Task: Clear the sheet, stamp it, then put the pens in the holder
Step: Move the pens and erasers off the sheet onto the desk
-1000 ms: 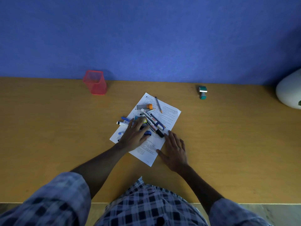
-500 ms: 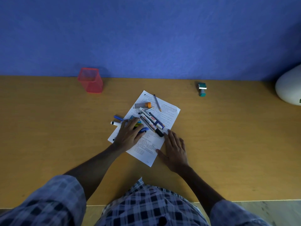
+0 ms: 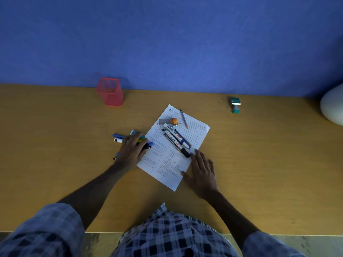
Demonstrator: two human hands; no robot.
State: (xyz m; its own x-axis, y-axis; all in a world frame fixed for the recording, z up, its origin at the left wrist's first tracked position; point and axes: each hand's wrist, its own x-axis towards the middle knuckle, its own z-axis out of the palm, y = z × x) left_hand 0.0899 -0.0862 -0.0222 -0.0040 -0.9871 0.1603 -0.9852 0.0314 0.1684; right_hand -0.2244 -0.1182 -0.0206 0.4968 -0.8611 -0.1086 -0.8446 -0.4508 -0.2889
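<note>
A printed white sheet (image 3: 168,163) lies tilted on the wooden desk (image 3: 55,145). Several markers (image 3: 176,140), a thin pen (image 3: 184,118) and a small orange-capped case (image 3: 168,121) rest on its upper half. My left hand (image 3: 130,152) lies flat over a bunch of blue and yellow pens (image 3: 120,138) at the sheet's left edge, most of them now on bare wood. My right hand (image 3: 203,172) presses flat, fingers spread, on the sheet's lower right edge. The red mesh holder (image 3: 110,91) stands at the back left. A teal stamp (image 3: 235,105) stands at the back right.
A blue wall rises right behind the desk. A white rounded object (image 3: 332,106) sits at the far right edge. The desk's front edge runs just ahead of my checked shirt.
My left hand has slid to the left, dragging the blue and yellow pens off the sheet onto the wood. My right hand has stayed on the sheet's edge.
</note>
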